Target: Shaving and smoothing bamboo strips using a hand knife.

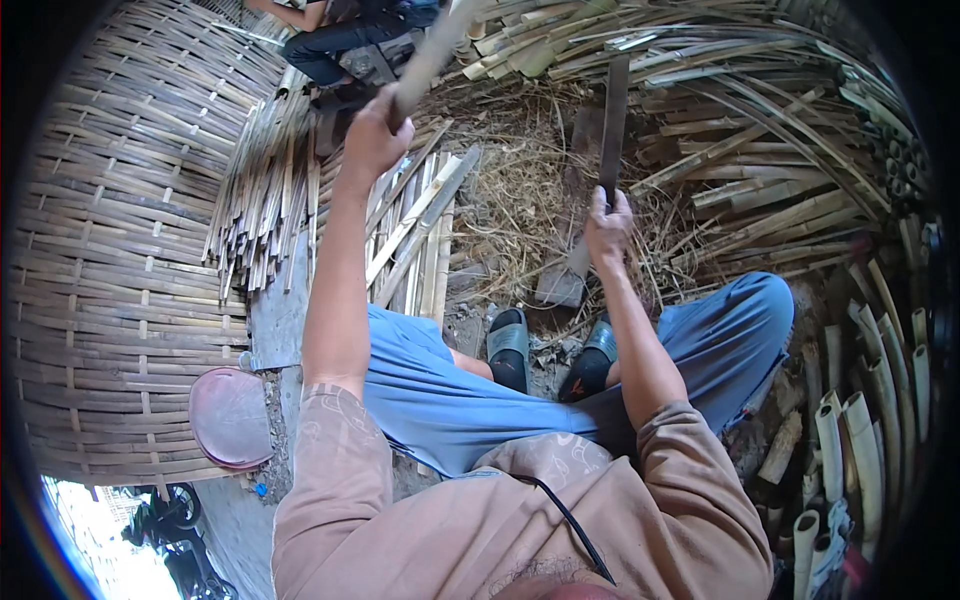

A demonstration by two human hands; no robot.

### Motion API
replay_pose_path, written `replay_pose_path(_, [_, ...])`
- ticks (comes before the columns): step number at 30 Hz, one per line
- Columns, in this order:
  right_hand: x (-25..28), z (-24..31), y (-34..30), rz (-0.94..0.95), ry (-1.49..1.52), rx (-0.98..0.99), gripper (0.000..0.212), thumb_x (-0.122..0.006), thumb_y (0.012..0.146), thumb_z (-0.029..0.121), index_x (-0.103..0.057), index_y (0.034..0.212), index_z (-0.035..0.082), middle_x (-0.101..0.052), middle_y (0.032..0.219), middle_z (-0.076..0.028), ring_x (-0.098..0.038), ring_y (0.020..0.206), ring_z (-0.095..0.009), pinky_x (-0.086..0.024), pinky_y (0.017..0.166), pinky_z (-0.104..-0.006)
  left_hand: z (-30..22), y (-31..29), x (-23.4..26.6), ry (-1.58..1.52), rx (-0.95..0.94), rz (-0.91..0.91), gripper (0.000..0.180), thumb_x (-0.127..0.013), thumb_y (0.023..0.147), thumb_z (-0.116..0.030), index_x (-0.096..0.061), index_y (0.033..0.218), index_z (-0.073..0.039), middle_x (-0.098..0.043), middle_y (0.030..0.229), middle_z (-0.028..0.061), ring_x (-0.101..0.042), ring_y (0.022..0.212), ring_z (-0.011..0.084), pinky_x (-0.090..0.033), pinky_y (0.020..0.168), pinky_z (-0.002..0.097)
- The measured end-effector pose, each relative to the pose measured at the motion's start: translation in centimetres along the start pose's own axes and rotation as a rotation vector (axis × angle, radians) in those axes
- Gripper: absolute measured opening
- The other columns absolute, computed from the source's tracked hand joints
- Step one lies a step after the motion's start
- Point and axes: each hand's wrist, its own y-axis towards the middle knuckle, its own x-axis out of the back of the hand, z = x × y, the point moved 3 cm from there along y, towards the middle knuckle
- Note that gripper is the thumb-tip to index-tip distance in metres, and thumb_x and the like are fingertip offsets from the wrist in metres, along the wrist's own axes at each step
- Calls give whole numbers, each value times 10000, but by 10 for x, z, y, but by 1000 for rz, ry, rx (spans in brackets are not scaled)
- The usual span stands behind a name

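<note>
My left hand [376, 140] is raised at the upper middle, its fingers closed round a pale bamboo piece [430, 62]. Motion smears that piece, which slants up and to the right out of view. Farther right and lower, my right hand [608, 232] grips a machete [615, 120] with a long, dark, flat blade pointing away from me. The blade stands apart from the bamboo piece. Below the right hand is a wooden block [560, 286] on the ground, partly covered by a pale end that I cannot make out clearly.
Bamboo shavings [515, 200] litter the ground ahead. Split strips [262, 190] lie at left beside a woven bamboo wall [130, 250]. Bamboo lengths [770, 180] are heaped at right, with cut tubes [865, 450] nearer. A round pinkish lid-like object [230, 420] sits lower left. Another person [345, 45] sits at the top.
</note>
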Motion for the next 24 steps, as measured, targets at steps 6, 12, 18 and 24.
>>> replay_pose_path(6, [8,28,-10,23,-26,71,176,-651,938,244,-667,945,69,-682,735,-125,-674,659,-304,-518,627,-419,-2,-37,-72,244,19,606,509,-670,804,-133,-587,1296,-235,-634,1135,92,-667,1032,336,-551,895,470])
replay_pose_path(12, [-1,-4,-34,291,-223,53,211,-643,921,246,-655,959,39,-683,804,-221,-677,750,-404,-513,680,-482,-17,-54,-107,406,-55,868,428,-671,787,-79,-692,1194,-208,-685,1059,111,-672,1028,328,-540,893,456])
replay_pose_path(18, [-15,-67,-73,440,-485,-109,300,-609,906,318,-641,1009,38,-687,911,-286,-666,905,-473,-524,806,-551,-18,-68,-137,439,-110,985,156,-632,810,-73,-721,911,-151,-721,961,120,-703,944,314,-561,788,453])
replay_pose_path(24, [-11,-86,-69,402,-471,-165,304,-602,917,326,-646,1015,42,-690,894,-273,-666,890,-468,-522,783,-538,-47,-63,-149,548,-268,759,177,-598,894,-131,-747,976,-183,-727,1001,68,-687,1036,261,-488,896,497])
